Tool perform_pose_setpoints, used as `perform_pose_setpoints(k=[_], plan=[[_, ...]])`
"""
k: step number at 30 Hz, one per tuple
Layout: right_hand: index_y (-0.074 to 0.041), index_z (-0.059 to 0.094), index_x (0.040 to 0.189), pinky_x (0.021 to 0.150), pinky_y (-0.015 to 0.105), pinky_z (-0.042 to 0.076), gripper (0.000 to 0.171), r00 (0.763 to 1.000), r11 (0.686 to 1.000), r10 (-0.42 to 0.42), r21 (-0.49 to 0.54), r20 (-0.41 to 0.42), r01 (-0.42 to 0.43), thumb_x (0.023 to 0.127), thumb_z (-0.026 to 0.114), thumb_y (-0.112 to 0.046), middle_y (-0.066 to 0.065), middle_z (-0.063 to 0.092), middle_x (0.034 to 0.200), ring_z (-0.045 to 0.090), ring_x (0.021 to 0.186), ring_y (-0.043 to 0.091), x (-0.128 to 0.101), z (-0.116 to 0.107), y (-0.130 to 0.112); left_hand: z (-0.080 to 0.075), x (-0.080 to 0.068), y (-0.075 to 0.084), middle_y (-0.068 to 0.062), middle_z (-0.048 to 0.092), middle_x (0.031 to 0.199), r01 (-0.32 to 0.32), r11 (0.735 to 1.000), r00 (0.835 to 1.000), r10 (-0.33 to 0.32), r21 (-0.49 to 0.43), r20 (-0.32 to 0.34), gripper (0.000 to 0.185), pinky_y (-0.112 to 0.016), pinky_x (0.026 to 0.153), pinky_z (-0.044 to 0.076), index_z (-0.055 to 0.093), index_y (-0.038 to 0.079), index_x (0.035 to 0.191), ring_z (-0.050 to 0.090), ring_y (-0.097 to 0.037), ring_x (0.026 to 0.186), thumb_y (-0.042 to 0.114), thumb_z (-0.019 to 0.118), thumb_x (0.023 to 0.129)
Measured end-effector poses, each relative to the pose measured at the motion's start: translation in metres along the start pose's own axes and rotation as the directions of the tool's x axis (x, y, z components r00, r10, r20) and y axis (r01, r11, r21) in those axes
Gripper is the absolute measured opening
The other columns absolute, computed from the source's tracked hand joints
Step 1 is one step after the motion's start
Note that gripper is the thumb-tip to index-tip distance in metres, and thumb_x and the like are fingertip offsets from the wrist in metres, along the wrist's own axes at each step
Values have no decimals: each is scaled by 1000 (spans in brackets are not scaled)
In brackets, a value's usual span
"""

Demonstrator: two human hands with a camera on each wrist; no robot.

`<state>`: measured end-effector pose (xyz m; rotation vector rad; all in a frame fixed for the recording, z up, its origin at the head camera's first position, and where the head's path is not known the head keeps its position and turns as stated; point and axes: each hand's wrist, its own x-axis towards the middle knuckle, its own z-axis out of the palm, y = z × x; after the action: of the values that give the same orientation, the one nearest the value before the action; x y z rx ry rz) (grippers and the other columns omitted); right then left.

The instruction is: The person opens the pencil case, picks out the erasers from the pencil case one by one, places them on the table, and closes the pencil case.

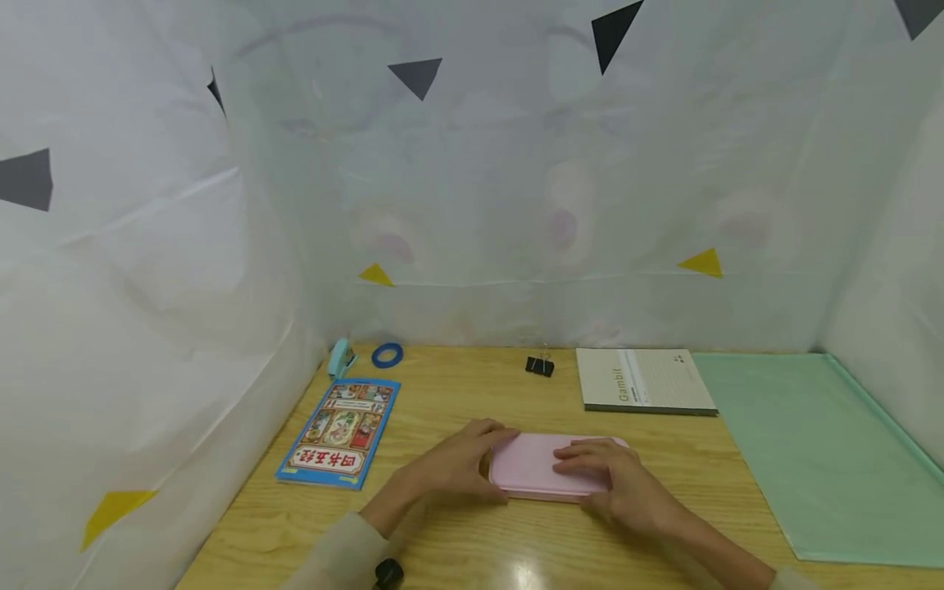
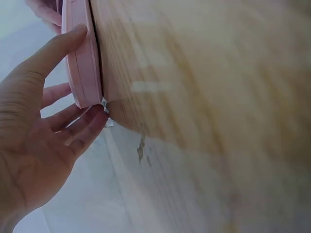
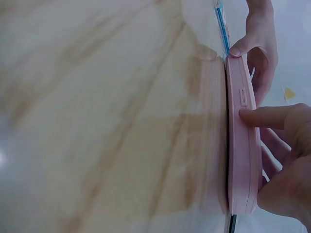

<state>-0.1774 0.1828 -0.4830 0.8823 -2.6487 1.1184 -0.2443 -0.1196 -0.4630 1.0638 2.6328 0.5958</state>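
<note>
A closed pink pencil case (image 1: 527, 463) lies flat on the wooden table between both hands. My left hand (image 1: 460, 465) grips its left end, with the thumb on the front wall and the fingers around the end and far side. In the left wrist view, that thumb (image 2: 73, 40) presses the case's side wall. My right hand (image 1: 627, 490) holds the right part, fingers over the lid and thumb against the front. The right wrist view shows the right thumb (image 3: 262, 116) just beside a small rectangular catch (image 3: 243, 97) on the front wall.
To the left lie a blue-edged booklet (image 1: 342, 433), a light blue stapler (image 1: 341, 359) and a blue tape ring (image 1: 387, 355). A black binder clip (image 1: 540, 366) and a notebook (image 1: 645, 380) are at the back. A green mat (image 1: 826, 459) covers the right side.
</note>
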Motion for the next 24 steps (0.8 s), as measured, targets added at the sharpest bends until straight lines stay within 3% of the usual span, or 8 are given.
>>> perform_pose_setpoints(k=[6,11,16,24], plan=[[-25,75,128,107,47,42,43,999,1000,-15,2,29,15,87,81,-11,-8,65,139,55,133,29,3,-7,2,-4,5,-6,3,50,152,37,996,999,-36,-86,20,93,-42,115,40,44,21,158,47,-18,139,53,86,81],[-27,74,130,111,48,43,34,995,993,54,97,88,-62,95,76,-23,-9,66,139,56,135,29,10,-19,4,-9,9,-11,-2,51,153,63,985,998,-58,-161,32,85,-40,115,40,45,15,157,48,-19,138,52,79,88],[-32,74,129,110,47,44,31,989,981,109,149,105,-124,98,71,-37,-9,66,138,57,134,27,14,-25,9,-7,10,-15,-4,49,153,94,955,995,-83,-280,52,84,-41,111,42,43,16,159,51,-19,134,53,75,90],[-29,75,128,104,36,48,31,998,991,56,120,41,-61,98,72,-34,-10,70,132,62,126,22,21,-25,18,-5,13,-18,-2,53,146,97,939,995,-97,-330,16,78,-37,103,47,50,19,155,55,-14,123,58,73,91]])
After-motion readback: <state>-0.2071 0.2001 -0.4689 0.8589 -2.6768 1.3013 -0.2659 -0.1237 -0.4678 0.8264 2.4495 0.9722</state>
